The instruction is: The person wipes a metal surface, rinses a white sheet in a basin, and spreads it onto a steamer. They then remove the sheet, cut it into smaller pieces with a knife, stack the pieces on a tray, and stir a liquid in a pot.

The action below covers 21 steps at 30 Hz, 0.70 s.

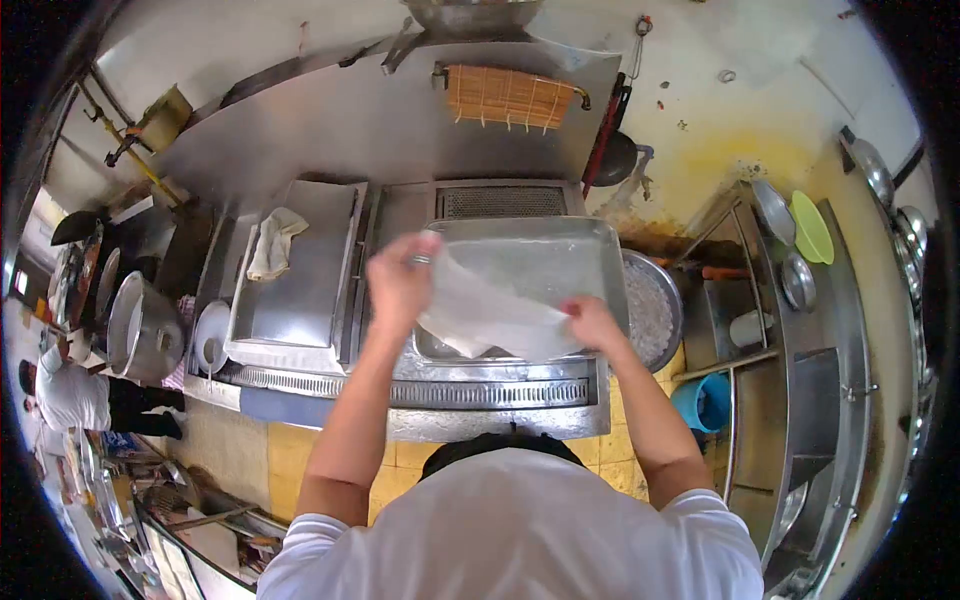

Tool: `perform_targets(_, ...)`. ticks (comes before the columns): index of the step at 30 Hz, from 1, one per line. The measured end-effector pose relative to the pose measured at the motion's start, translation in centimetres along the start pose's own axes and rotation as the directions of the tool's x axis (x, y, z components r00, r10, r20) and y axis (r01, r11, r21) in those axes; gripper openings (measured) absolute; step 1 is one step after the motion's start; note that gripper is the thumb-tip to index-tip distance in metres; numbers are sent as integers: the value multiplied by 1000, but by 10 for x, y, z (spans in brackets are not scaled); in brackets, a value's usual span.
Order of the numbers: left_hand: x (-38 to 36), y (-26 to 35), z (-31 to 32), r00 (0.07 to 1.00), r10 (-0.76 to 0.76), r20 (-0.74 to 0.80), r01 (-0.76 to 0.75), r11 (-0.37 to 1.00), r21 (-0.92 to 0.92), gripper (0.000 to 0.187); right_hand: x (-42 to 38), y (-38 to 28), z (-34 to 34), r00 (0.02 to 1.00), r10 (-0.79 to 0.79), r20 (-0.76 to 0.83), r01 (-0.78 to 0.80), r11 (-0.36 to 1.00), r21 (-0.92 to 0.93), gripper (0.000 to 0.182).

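Observation:
A thin, limp white cloth (490,312) stretches between my two hands, blurred by motion. At its upper left end, the fingers of my left hand (402,282) are closed on it; a ring shows on one finger. My right hand (592,322) pinches the opposite end, lower and to the right. Below the cloth lies a wide, shallow metal tray (570,245) with a wet-looking bottom, partly hidden by the cloth. Just right of the tray stands a round metal basin (677,305) filled with whitish, lumpy contents.
A flat steel cover (300,300) with a folded rag (275,243) sits on the left of the counter. Further left are a large pot (145,330) and another person (70,390). At right stand a blue bucket (703,402) and a metal shelf holding a green bowl (812,228).

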State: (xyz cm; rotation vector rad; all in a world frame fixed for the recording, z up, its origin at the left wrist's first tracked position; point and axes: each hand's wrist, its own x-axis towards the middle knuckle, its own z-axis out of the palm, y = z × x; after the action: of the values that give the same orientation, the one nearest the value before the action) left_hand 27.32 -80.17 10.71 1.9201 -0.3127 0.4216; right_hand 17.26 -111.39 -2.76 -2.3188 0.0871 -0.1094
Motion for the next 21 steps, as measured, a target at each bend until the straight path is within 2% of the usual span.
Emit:
perform_targets(1, -9, -4, 13, 990, 93, 110, -96, 995, 18, 21, 3, -11, -3, 995, -85, -57, 90, 990, 105, 29)
perform_targets(3, -22, 22, 43, 964, -27, 265, 22, 1000, 19, 18, 20, -79, 0, 964, -205, -172, 262, 855, 448, 25)
perform_targets(5, -23, 35, 61, 923, -112, 367, 159, 982, -100, 24, 22, -132, -21, 995, -81, 61, 58, 948, 312, 23)
perform_targets(6, -24, 36, 67, 925, -100, 366, 156, 980, -127, 26, 23, -145, -27, 986, -6, 164, -31, 974, 224, 23)
perform_targets(8, -27, 24, 77, 928, -78, 365, 153, 972, -181, 29, 24, -143, -37, 997, -26, 75, 3, 956, 293, 28)
perform_targets(9, -35, -2, 87, 907, 122, 402, -54, 983, -178, 30, 25, -139, -45, 999, -33, 34, 21, 945, 326, 31)
perform_targets(11, -51, 14, 69, 771, -31, 636, 57, 998, -22, 30, 23, -136, -77, 990, 12, -139, 4, 994, 113, 25)
perform_targets(12, -59, 20, 62, 675, -114, 729, 96, 993, 66, 31, 27, -119, -90, 946, -7, -325, 75, 977, 197, 19)
perform_targets(13, -73, 8, 59, 641, -70, 764, -21, 994, 109, 34, 32, -102, -104, 865, -9, -501, 163, 951, 264, 16)
perform_targets(14, -88, -14, 56, 600, -32, 799, -140, 980, 144, 37, 32, -113, -135, 846, 167, -506, 164, 822, 545, 16)
perform_targets(15, -97, -34, 53, 551, 0, 834, -259, 950, 171, 40, 25, -136, -161, 792, 238, -562, 173, 795, 581, 21)
perform_targets(16, -100, -51, 48, 563, -31, 826, -261, 941, 213, 41, 22, -131, -186, 798, 181, -575, 177, 842, 510, 24)
perform_targets(18, -104, -74, 41, 581, -92, 809, -263, 919, 293, 47, 15, -157, -190, 840, 141, -524, 128, 888, 443, 22)
perform_targets(19, -93, -66, 41, 613, -174, 771, -144, 935, 325, 39, 14, -160, -181, 896, 29, -444, 115, 949, 295, 20)
perform_targets(20, -83, -57, 43, 678, -74, 731, -99, 977, 191, 34, 13, -162, -169, 939, -68, -338, 121, 983, 139, 18)
perform_targets(21, -68, -30, 43, 747, 20, 665, -69, 996, 48, 30, 15, -158, -145, 952, -97, -290, 122, 990, 71, 16)
